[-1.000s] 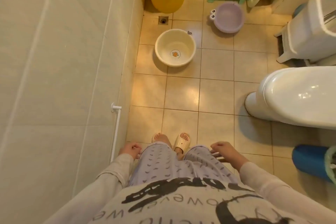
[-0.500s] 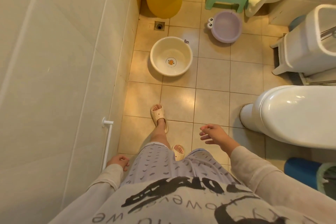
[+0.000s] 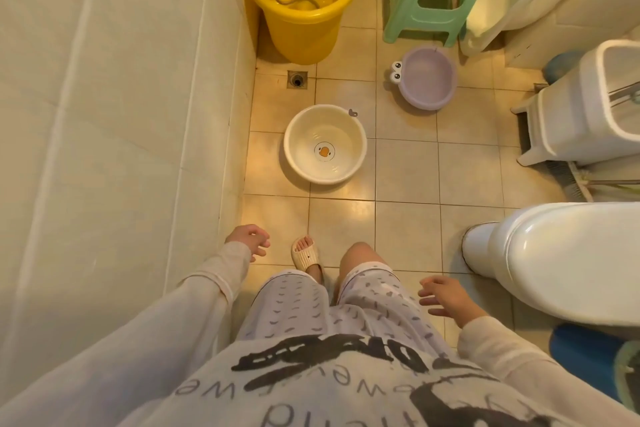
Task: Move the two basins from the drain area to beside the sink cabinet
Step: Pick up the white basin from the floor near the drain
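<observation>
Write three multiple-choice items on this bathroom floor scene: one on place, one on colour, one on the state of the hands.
1. The floor drain lies nearest:
A. the yellow bucket
B. the toilet
C. the green stool

2. The basin with cartoon eyes on its rim is:
A. cream
B. purple
C. blue

3. The two hands are:
A. both holding basins
B. one holding a basin
C. both empty

Answers:
1 A, the drain sits just in front of the bucket.
2 B, the purple basin bears the eyes; the cream basin has a duck print.
3 C, the left hand and right hand hang open, clear of both basins.
</observation>
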The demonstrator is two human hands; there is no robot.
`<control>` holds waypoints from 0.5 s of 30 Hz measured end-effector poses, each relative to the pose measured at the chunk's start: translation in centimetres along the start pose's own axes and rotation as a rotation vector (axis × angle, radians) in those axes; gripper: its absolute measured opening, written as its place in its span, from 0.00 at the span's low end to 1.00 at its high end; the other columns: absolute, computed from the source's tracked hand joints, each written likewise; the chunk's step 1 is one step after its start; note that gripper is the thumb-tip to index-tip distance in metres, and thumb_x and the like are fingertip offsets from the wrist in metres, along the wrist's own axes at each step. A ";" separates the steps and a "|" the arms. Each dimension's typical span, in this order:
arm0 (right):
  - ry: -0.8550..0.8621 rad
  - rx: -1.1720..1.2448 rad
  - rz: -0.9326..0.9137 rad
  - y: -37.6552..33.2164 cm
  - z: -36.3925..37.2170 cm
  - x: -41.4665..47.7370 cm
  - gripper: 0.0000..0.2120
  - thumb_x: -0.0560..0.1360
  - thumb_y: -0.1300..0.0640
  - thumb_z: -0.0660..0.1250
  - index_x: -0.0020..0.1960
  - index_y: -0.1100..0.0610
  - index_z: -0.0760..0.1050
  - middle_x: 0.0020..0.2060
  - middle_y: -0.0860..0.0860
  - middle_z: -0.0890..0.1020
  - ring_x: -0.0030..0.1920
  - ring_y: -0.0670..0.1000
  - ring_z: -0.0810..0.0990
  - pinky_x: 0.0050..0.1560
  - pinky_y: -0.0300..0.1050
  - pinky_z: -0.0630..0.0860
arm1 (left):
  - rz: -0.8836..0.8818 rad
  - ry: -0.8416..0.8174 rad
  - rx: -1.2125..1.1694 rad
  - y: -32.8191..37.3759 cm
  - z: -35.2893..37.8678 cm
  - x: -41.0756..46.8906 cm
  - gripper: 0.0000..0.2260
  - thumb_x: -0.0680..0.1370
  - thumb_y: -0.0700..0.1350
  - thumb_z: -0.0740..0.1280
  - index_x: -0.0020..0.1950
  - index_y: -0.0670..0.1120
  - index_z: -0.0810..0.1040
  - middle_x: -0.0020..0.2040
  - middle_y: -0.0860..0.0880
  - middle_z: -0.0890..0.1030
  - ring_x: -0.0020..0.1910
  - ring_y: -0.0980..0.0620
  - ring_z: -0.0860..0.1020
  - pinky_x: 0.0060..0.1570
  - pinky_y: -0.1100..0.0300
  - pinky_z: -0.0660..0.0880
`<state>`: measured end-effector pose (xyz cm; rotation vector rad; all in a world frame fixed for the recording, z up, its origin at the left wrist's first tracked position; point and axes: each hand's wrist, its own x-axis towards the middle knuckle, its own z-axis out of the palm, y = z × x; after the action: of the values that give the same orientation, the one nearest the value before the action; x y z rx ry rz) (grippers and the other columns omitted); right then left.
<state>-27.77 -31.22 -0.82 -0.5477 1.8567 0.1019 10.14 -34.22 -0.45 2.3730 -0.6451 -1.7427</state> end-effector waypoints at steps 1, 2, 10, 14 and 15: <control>0.002 -0.001 0.005 -0.5 -0.3 0.2 0.08 0.78 0.58 0.60 0.53 0.61 0.73 0.45 0.58 0.78 0.42 0.55 0.77 0.39 0.44 0.72 | 0.010 0.001 -0.005 1.2 -0.4 0.4 0.05 0.78 0.40 0.59 0.47 0.43 0.75 0.43 0.45 0.78 0.31 0.53 0.74 0.31 0.63 0.67; 0.000 -0.010 0.005 -1.0 -0.6 0.4 0.08 0.78 0.58 0.60 0.53 0.61 0.73 0.45 0.57 0.78 0.41 0.54 0.77 0.38 0.44 0.72 | 0.015 0.001 -0.012 2.3 -0.8 0.8 0.05 0.78 0.41 0.60 0.46 0.43 0.75 0.41 0.46 0.78 0.32 0.53 0.74 0.31 0.63 0.67; -0.055 -0.130 -0.036 -9.1 -1.7 3.6 0.10 0.78 0.57 0.60 0.54 0.61 0.74 0.47 0.58 0.80 0.42 0.55 0.79 0.37 0.42 0.73 | -0.104 0.029 0.004 4.4 -1.4 3.1 0.08 0.77 0.40 0.60 0.39 0.46 0.74 0.35 0.49 0.77 0.30 0.52 0.73 0.31 0.63 0.66; -0.099 -0.176 -0.122 -16.1 -3.0 5.2 0.08 0.78 0.59 0.60 0.51 0.61 0.74 0.46 0.59 0.79 0.41 0.55 0.77 0.35 0.42 0.72 | -0.254 0.078 -0.100 4.3 -0.6 3.3 0.11 0.77 0.37 0.61 0.35 0.44 0.73 0.36 0.44 0.77 0.29 0.49 0.72 0.27 0.66 0.68; -0.102 -0.174 -0.154 -17.8 -3.4 5.5 0.08 0.77 0.59 0.60 0.51 0.61 0.74 0.45 0.58 0.79 0.41 0.55 0.77 0.35 0.41 0.71 | -0.289 0.084 -0.115 4.4 -0.3 3.4 0.11 0.77 0.37 0.60 0.35 0.44 0.73 0.35 0.44 0.77 0.30 0.49 0.72 0.30 0.64 0.69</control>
<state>-24.70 -49.93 -1.20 -0.7899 1.7093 0.1863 10.12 -39.65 -1.80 2.5431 -0.1902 -1.7159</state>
